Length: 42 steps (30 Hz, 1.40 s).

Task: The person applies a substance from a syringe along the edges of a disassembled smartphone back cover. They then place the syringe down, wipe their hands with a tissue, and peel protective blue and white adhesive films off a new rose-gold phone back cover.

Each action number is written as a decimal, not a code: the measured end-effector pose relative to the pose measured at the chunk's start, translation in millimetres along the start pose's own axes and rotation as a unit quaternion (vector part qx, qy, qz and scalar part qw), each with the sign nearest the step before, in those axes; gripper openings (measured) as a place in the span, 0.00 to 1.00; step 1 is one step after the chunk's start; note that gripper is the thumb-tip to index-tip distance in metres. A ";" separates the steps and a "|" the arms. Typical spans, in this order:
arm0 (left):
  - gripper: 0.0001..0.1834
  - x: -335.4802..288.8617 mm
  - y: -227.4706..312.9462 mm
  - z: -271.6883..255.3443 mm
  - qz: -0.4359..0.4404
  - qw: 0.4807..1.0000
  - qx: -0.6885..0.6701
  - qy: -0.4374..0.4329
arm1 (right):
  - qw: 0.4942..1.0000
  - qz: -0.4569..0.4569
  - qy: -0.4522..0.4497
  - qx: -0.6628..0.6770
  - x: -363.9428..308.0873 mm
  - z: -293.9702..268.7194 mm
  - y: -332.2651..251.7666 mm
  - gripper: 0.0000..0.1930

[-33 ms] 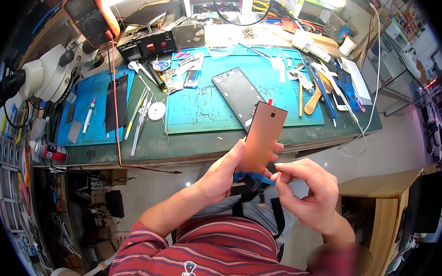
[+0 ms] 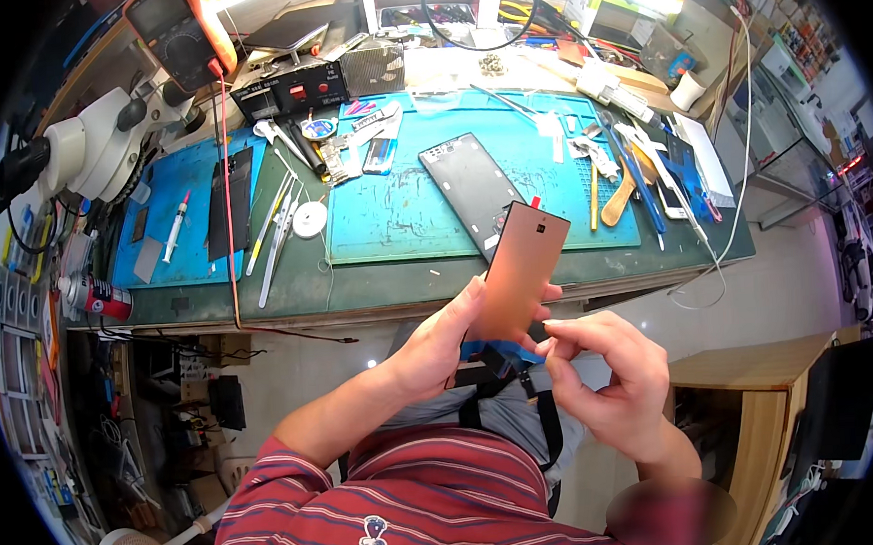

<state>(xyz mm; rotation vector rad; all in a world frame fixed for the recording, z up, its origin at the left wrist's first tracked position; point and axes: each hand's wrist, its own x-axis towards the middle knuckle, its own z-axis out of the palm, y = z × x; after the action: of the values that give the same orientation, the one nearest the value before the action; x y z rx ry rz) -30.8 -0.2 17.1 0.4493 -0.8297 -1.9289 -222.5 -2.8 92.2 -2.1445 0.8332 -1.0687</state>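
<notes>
My left hand point(image 2: 438, 341) is wrapped round a phone screen panel point(image 2: 521, 278), its copper-coloured back facing up and tilted over the bench's front edge. A small red tab sticks out from the panel's top corner. Across its lower end lies a strip of blue film point(image 2: 505, 352), partly in shadow. With thumb and index finger pinched, my right hand point(image 2: 615, 377) grips what looks like the end of this film. Behind the panel, a dark grey phone frame point(image 2: 472, 187) rests on the blue mat point(image 2: 384, 216), its lower part hidden.
Left of the mat lie tweezers point(image 2: 275, 246), a white spool point(image 2: 309, 220), a syringe point(image 2: 176, 232) and a microscope point(image 2: 94, 142). A red cable point(image 2: 233, 273) hangs over the front edge. To the right lie a wooden-handled tool point(image 2: 618, 202), screwdrivers and a white cable point(image 2: 738, 188).
The blue film at the panel's lower end has shifted slightly in shape. Both hands and the panel stay almost in place.
</notes>
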 end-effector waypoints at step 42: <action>0.42 4.5 5.0 -5.5 -0.021 0.985 -0.171 -0.023 | 0.997 0.033 0.017 -0.065 0.8 -0.8 0.4 0.22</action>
<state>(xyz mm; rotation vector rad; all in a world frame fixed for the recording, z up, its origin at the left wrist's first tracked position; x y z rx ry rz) -26.4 -7.7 17.0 0.2166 -0.5035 -2.0759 -223.0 -3.8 92.7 -2.1935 1.0086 -1.0458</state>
